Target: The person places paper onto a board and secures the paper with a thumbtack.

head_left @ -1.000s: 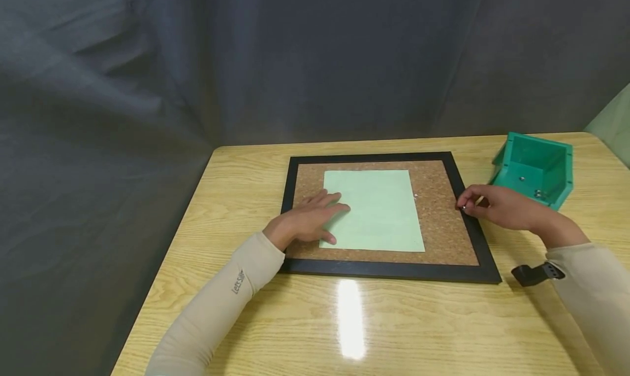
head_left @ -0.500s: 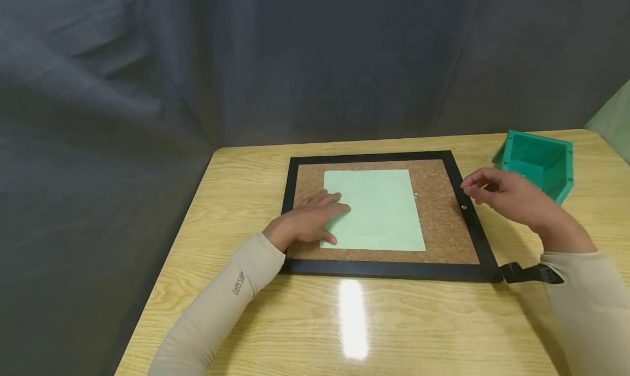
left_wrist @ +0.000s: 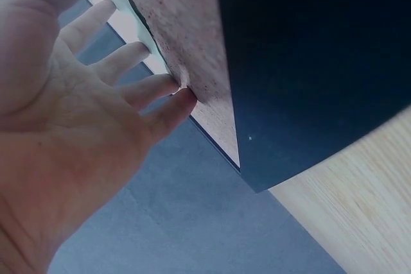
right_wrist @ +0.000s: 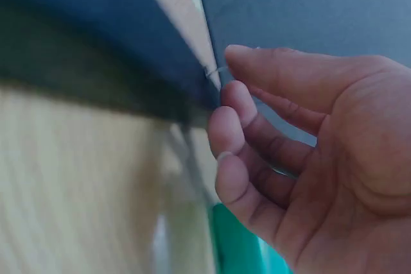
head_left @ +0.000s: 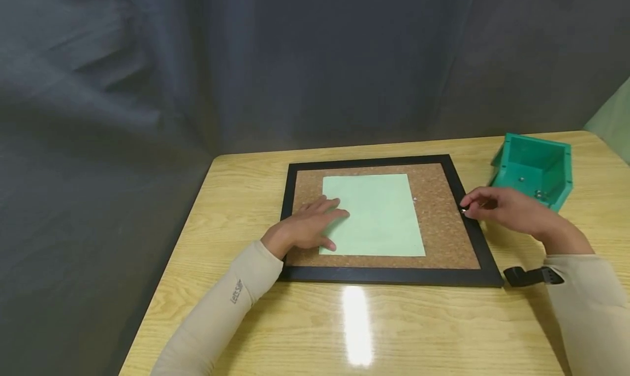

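A pale green paper [head_left: 379, 217] lies on a cork board [head_left: 445, 223] with a black frame [head_left: 394, 276]. My left hand [head_left: 307, 223] rests with spread fingers over the paper's left edge and the cork; the left wrist view shows the palm side of this hand [left_wrist: 83, 101] beside the cork. On the frame's right side, my right hand [head_left: 512, 211] pinches a small shiny object [head_left: 464, 211] between thumb and fingertips. Seen from the right wrist, the object [right_wrist: 218, 70] is a thin glint at the thumb tip, and the other fingers of the hand [right_wrist: 321, 133] are curled.
Behind the right hand stands a green box [head_left: 534, 163] with several small shiny pieces inside. A tiny white speck [head_left: 415, 199] is on the cork right of the paper. A dark curtain [head_left: 334, 64] hangs behind the wooden table [head_left: 275, 332].
My right hand rose off the shiny object on the frame, then came back down and pinches it again. My left hand has kept its place on the paper.
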Tool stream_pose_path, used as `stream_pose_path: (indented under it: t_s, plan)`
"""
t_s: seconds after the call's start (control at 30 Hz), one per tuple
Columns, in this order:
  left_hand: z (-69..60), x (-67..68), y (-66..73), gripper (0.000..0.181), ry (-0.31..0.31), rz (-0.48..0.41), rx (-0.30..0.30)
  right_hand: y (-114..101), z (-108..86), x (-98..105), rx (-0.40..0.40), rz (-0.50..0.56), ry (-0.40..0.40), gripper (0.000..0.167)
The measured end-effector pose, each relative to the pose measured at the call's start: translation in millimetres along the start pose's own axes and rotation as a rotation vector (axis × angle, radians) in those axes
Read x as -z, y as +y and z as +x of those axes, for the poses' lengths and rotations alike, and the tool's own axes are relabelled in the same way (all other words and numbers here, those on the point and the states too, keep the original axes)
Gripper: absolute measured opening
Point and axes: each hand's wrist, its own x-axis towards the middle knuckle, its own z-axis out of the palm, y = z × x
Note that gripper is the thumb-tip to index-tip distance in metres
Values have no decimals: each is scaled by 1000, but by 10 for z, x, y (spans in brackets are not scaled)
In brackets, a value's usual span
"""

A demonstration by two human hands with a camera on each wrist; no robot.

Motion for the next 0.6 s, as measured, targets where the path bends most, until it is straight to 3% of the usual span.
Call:
stream_pose_path:
  t_s: [0.23,0.6]
  plan:
    - [4,-16,19,80,-13,-20,2,122,21,-57,-32,23,-19,25]
    - [-13,34,20,80,-19,-13,10,122,75,-60,-55,36,-13,27]
